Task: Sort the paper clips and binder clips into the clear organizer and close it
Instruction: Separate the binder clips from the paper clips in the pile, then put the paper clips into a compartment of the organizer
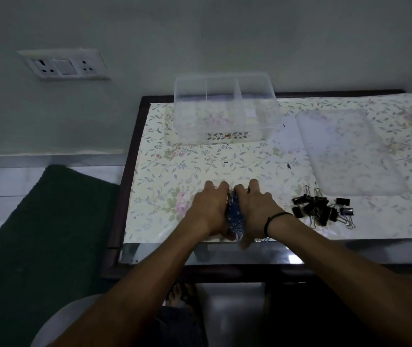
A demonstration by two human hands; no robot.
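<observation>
Both hands work at the near edge of the desk (pixel 149 136), palms facing each other and pressed against a heap of blue paper clips (pixel 235 216) squeezed between them. The left hand (pixel 210 211) cups the heap's left side with fingers curled forward; the right hand (pixel 257 211), a black band at its wrist, cups the right side, thumb down at the desk's front edge. Each grip is half curled, clasping the heap jointly rather than fully clenched. A few clips lie loose just beside the right wrist. The black binder clips (pixel 320 209) lie in a pile to the right, apart from the hands. The clear organizer (pixel 225 113) stands open at the desk's far side, its compartments showing nothing inside. Its lid (pixel 350 151) lies flat to the right.
</observation>
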